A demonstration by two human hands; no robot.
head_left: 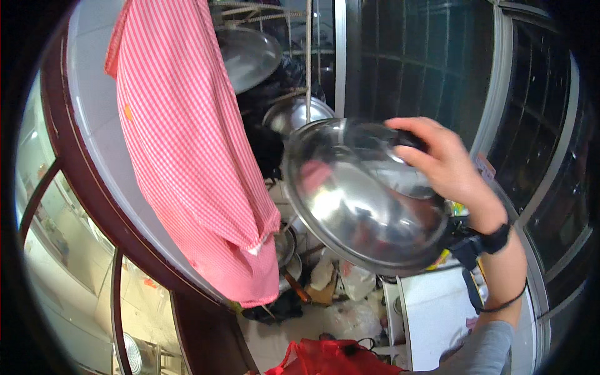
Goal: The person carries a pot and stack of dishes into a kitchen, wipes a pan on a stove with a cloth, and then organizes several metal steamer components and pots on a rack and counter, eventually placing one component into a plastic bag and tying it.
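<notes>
My right hand point(429, 159) grips the black knob of a large domed metal pot lid point(347, 201), raised in front of me and tilted. A black strap with a small device is round my right wrist. My left hand is out of view. Left of the lid hangs a pink and white checked cloth point(187, 154), its lower edge close to the lid's rim. Behind the lid are another metal lid or bowl point(300, 112) and, higher up, a large round metal pan or lid point(248, 58).
At the lower right stands a white cabinet point(436, 314). Plastic bags point(356, 281) and pans, one with a brown handle point(297, 288), lie low down beyond the lid. A dark-framed glass partition point(93, 206) runs along the left; barred windows point(422, 70) are at the right.
</notes>
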